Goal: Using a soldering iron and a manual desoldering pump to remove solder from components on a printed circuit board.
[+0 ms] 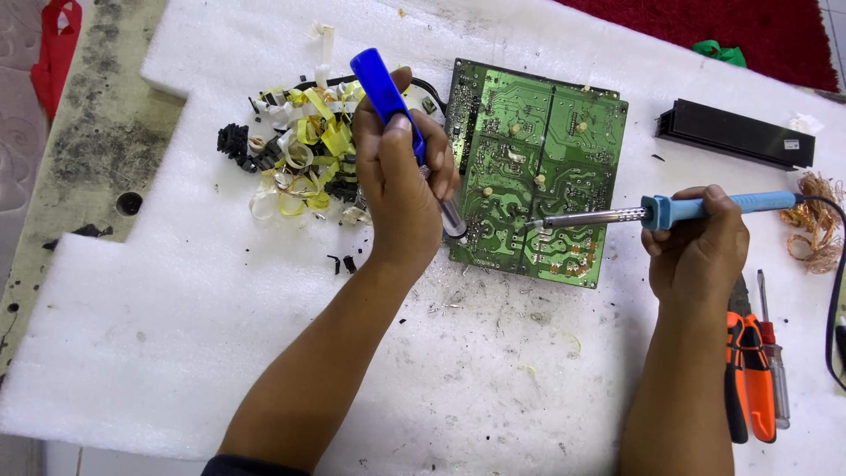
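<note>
My left hand [404,181] is wrapped tight around a blue desoldering pump [388,95], gripping it like a fist with the blue barrel sticking up and to the far left and its metal tip [453,220] pointing down at the near left edge of the green circuit board [533,167]. My right hand [701,242] is closed around the light blue handle of a soldering iron [652,211], which I hold almost level, its metal shaft reaching left so that the tip rests on the board's near part, close to the pump's tip but a little apart from it. The iron's black cord [833,264] runs off to the right.

The board lies solder side up on a sheet of white foam [176,335] that covers the tabletop [97,132]. To the left of the board, just behind my left hand, sits a heap of yellow and white tape scraps and black bits [300,154]. At the far right lies a black finned heat sink [731,132], with a tangle of copper wire [815,220] near it. Near my right wrist, orange-handled pliers [749,370] and a screwdriver [774,353] lie side by side.
</note>
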